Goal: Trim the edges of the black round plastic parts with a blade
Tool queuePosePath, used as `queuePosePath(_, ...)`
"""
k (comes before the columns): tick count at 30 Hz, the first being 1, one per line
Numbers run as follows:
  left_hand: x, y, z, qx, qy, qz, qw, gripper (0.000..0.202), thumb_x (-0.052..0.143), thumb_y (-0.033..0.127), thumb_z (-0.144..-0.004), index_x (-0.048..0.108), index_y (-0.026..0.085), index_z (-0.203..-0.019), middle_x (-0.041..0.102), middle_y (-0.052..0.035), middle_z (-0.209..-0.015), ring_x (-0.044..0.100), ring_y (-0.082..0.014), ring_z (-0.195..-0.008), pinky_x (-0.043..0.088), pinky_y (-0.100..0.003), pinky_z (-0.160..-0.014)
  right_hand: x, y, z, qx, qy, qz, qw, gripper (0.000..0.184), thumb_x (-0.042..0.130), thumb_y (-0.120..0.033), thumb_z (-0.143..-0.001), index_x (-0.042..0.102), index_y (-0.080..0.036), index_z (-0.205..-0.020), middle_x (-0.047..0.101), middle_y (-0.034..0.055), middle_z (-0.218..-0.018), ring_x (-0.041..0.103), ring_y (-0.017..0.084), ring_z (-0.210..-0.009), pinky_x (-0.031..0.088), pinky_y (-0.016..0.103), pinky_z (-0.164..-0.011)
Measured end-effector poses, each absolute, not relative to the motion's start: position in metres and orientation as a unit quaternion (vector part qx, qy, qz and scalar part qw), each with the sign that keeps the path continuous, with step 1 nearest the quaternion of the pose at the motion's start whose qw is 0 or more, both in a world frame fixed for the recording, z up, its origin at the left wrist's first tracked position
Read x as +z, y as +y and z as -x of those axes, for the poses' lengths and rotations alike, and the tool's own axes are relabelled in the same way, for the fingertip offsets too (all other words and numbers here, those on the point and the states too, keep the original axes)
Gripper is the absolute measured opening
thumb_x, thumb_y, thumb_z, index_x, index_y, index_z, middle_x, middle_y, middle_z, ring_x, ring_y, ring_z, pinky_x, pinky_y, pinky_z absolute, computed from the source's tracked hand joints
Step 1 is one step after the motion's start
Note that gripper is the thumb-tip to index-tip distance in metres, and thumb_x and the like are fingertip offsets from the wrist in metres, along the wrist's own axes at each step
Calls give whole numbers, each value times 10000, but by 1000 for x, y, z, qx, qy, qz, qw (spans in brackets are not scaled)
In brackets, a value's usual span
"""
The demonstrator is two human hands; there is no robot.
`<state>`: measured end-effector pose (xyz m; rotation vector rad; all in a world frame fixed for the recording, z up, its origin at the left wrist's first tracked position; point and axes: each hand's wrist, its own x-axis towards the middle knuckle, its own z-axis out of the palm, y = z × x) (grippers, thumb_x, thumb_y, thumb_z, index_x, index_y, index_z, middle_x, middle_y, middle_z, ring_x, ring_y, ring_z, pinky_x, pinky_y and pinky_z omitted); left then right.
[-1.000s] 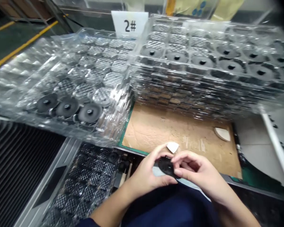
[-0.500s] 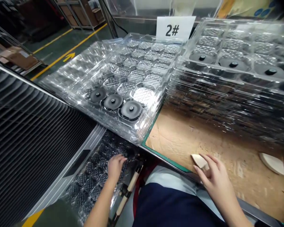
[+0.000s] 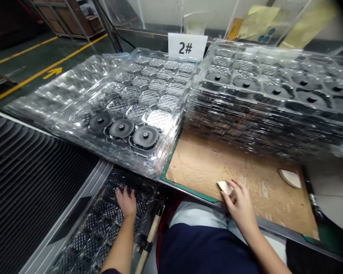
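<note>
My right hand [image 3: 240, 203] grips a cream-coloured wedge-shaped pad [image 3: 224, 186] between thumb and fingers, low over the brown board; part of the pad is hidden by the fingers. My left hand [image 3: 127, 201] is open, fingers spread, over a clear plastic tray with moulded pockets [image 3: 103, 217] below the bench edge. I cannot tell whether it touches the tray. Another clear tray [image 3: 148, 97] lies on the bench, with three dark grey discs in its nearest row, among them a disc with a centre knob [image 3: 145, 137].
A tall stack of clear trays [image 3: 246, 110] holding dark discs stands at the right. A second cream pad [image 3: 290, 179] lies on the brown board [image 3: 197, 160]. Behind is a "2#" sign [image 3: 187, 45]. Black ribbed bellows [image 3: 31, 171] run along the left.
My left hand's fingers have gone from closed together to spread, and it has shifted over the lower tray. My right hand keeps hold of the pad. The view has swung to the right.
</note>
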<state>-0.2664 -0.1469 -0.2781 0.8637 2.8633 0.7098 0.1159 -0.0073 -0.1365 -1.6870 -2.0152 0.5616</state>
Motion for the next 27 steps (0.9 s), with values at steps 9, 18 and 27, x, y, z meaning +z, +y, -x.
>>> queuePosePath(9, -247, -152, 200, 313, 853, -418, 25, 428, 455, 220, -880, 454, 177, -1306, 268, -181, -1498, 240, -370, -1382, 289, -594, -1074, -125, -9, -120, 222, -713, 617, 249, 296, 498, -344, -861, 566, -203, -1112, 505, 147, -1221, 561, 141, -598, 527, 408, -757)
queuePosePath(18, -178, -97, 107, 436, 567, -696, 67, 580, 552, 86, -780, 455, 292, -1314, 651, -78, -1128, 628, -230, -1039, 547, -369, -858, -116, -4, -207, 96, -658, 704, 250, 328, 448, -347, -866, 551, -184, -1131, 494, 170, -1214, 621, 210, -751, 538, 421, -717)
queuePosePath(27, -136, -3, 90, 473, 422, -773, -14, 719, 554, 55, -758, 334, 260, -1410, 589, -121, -1147, 563, -273, -1078, 487, -439, -903, -13, 27, -237, 85, -804, 572, 142, 267, 445, -227, -883, 637, -236, -1068, 690, 32, -1018, 658, 150, -868, 534, 256, -752)
